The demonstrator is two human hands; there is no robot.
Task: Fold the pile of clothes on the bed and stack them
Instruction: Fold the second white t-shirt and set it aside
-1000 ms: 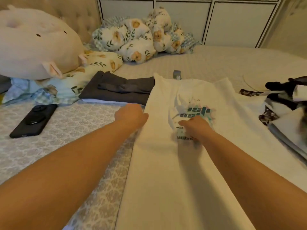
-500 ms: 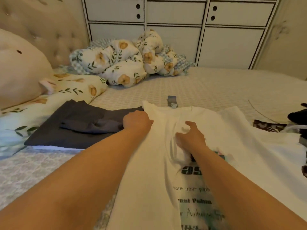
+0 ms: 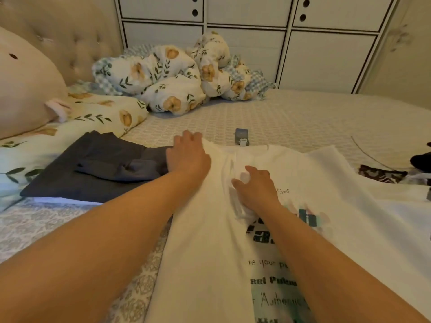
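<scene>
White T-shirt [image 3: 205,241]: left hand [image 3: 187,156] slid to collar edge, right hand [image 3: 256,188] followed.

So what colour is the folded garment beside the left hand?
Dark grey folded garment, plain, clearest in the head view.

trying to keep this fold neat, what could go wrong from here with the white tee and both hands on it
1. The right hand has bunched a ridge of fabric in the white t-shirt; folding now would likely press that crease in.
2. The left hand sits at the shirt's edge, right beside the folded dark grey garment; a sideways sweep could nudge it out of shape.
3. The shirt's right side overlaps the unfolded clothes, which might drag along.
</scene>
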